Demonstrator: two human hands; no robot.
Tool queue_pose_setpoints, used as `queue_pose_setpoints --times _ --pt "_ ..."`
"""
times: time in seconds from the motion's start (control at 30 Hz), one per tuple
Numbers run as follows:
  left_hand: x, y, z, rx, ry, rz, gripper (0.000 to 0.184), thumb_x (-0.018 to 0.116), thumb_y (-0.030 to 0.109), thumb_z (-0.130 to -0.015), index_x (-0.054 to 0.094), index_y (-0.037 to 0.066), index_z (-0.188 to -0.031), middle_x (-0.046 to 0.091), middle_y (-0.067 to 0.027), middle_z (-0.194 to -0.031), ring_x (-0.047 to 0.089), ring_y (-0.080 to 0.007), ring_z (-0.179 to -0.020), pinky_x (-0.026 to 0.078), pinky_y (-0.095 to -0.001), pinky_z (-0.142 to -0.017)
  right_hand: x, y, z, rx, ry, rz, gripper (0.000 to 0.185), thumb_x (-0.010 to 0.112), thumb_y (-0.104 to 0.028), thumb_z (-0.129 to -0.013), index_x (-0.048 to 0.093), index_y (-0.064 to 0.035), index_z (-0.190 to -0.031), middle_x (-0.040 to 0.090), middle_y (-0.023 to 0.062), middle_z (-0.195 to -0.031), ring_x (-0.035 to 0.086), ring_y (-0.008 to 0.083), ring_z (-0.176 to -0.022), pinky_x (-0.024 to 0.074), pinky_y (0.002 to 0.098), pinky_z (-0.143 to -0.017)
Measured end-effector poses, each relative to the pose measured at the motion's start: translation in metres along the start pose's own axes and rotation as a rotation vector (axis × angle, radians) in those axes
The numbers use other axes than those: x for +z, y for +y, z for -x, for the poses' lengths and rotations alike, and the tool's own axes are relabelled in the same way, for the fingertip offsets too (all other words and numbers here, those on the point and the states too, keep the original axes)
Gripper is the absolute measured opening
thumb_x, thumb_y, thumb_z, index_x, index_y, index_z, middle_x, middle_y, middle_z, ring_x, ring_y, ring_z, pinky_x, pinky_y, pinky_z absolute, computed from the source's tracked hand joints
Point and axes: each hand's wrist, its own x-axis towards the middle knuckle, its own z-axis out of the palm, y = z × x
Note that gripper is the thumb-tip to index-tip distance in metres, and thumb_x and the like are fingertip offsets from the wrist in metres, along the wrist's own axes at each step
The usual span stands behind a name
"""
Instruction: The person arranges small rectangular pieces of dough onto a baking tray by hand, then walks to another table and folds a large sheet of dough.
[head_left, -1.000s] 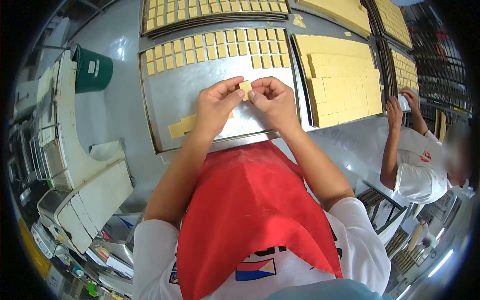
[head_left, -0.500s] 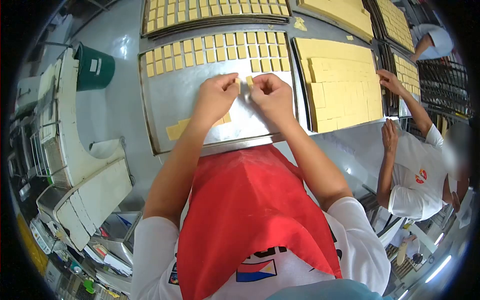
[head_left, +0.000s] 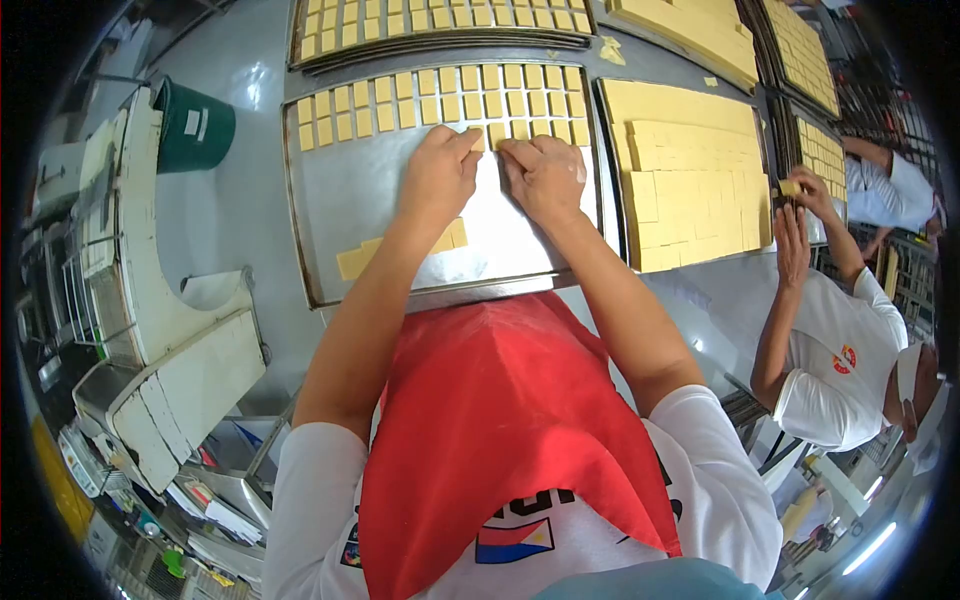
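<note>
A metal tray (head_left: 380, 190) in front of me carries rows of small yellow dough pieces (head_left: 405, 112) along its far side. My left hand (head_left: 440, 172) pinches a yellow piece (head_left: 476, 139) at the left end of the nearest row. Just to its right, my right hand (head_left: 545, 178) has its fingers curled at another piece (head_left: 497, 137) in that row; whether it still grips the piece is hard to see. Several loose yellow pieces (head_left: 354, 263) lie near the tray's front edge, partly behind my left forearm.
A tray of cut yellow dough slabs (head_left: 695, 195) is at the right. More filled trays (head_left: 440, 17) stand beyond. A co-worker's hands (head_left: 795, 240) are at the far right, one holding a yellow piece. A green bin (head_left: 195, 125) stands left.
Both my hands have moved away from me, to the nearest row, with their pieces. The piece held whole between both hands a second ago is now two separate ones. The co-worker's hands have shifted.
</note>
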Motion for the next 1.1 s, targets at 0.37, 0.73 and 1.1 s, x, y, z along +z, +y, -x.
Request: queue_pose_setpoints --times 0.37,0.73,1.1 --pt "0.006 -0.002 0.000 -0.035 0.053 -0.022 0.029 0.079 0.013 -0.085 0.079 0.008 -0.114 0.068 -0.0123 -0.092 0.067 -0.0315 -0.082 0.055 -0.0419 -0.074 0.001 -0.001 0.001 -0.004 0.013 0.007 0.013 0.079 -0.021 -0.085 0.080 -0.0218 -0.097 0.062 0.0019 -0.071 0.063 0.0260 -0.071 0.0448 0.0423 -0.071" --pt "0.008 -0.003 0.000 -0.050 0.073 -0.021 0.028 0.078 0.015 -0.085 0.079 0.008 -0.112 0.068 -0.0115 -0.091 0.068 -0.0309 -0.079 0.056 -0.0412 -0.071 0.006 0.000 0.001 -0.020 0.071 0.019 0.009 0.078 -0.024 -0.083 0.078 -0.0247 -0.091 0.059 0.0008 -0.069 0.063 0.0245 -0.067 0.0433 0.0413 -0.069" --pt "-0.060 0.029 0.032 -0.117 -0.342 -0.100 0.040 0.083 0.022 -0.081 0.073 0.004 -0.115 0.067 -0.0143 -0.104 0.067 -0.0339 -0.097 0.053 -0.0471 -0.085 -0.041 0.007 0.034 0.258 -0.030 -0.363 0.025 0.076 -0.018 -0.087 0.078 -0.0151 -0.111 0.072 0.0071 -0.088 0.069 0.0269 -0.081 0.0519 0.0389 -0.075"
